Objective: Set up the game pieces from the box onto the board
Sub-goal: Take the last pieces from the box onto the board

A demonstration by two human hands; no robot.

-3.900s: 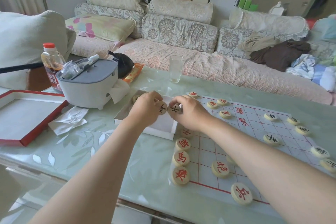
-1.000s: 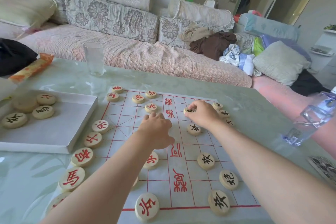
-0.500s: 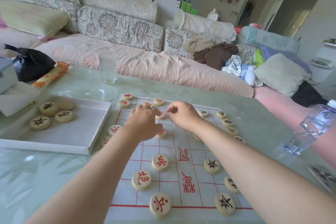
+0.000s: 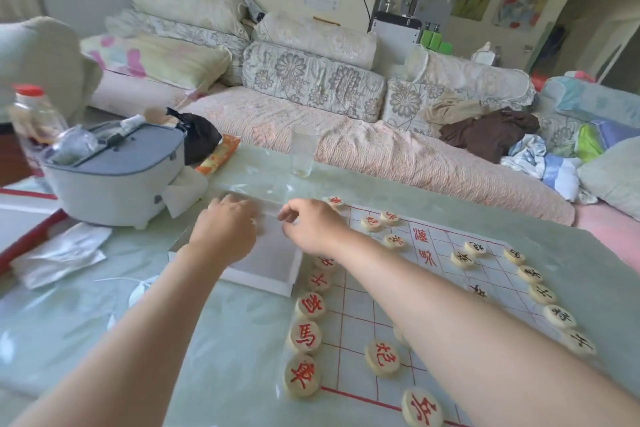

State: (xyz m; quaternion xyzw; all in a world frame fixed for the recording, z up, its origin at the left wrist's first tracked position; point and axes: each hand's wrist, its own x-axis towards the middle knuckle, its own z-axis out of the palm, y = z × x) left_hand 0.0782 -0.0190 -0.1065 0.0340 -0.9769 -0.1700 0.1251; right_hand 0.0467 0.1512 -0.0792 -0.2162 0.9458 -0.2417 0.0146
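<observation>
The white paper board with a red grid lies on the glass table. Red-lettered round pieces line its near left edge, and black-lettered pieces line its right edge. The shallow white box sits just left of the board. My left hand reaches down into the far left part of the box, its fingertips hidden. My right hand hovers over the box's far right part, fingers loosely curled with nothing visible in them. The pieces in the box are hidden under my hands.
A grey lidded container stands left of the box, with crumpled tissue and a red-rimmed lid beside it. An empty glass stands behind the box. A sofa runs along the table's far side.
Both hands have left the far rows of the board and moved left over the white box. My view has swung left with them.
</observation>
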